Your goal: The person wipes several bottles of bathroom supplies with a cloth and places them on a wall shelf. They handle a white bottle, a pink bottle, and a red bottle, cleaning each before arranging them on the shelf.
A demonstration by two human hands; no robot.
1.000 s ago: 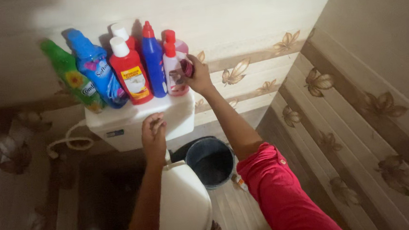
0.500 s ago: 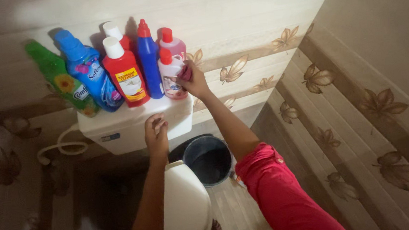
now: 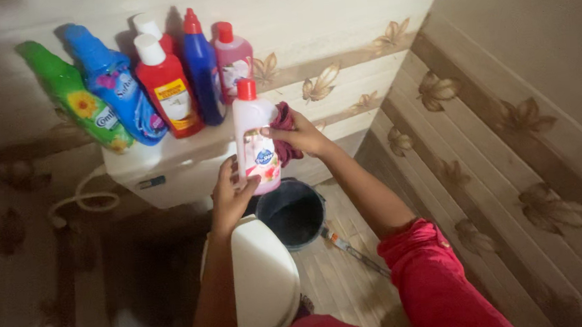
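A white bottle (image 3: 254, 140) with a red cap and a pink flowered label is held upright in front of the toilet tank (image 3: 168, 166). My left hand (image 3: 230, 194) grips its lower part. My right hand (image 3: 300, 134) presses a dark red cloth (image 3: 285, 135) against the bottle's right side. On the tank stand a green bottle (image 3: 75, 96), a blue bottle (image 3: 113, 84), a red bottle (image 3: 166, 89) with a white cap, a dark blue bottle (image 3: 200, 66) and a pink bottle (image 3: 232, 57).
A white toilet lid (image 3: 266, 281) lies closed below my hands. A dark bucket (image 3: 294, 212) stands on the floor to its right, with a brush handle (image 3: 351, 249) beside it. Leaf-patterned tiled walls close in at the back and right. A white hose (image 3: 79, 202) hangs left of the tank.
The white bottle has come off the tank top and down in front of it. My left hand has left the tank's front and taken hold of the bottle. The cloth moved with my right hand.
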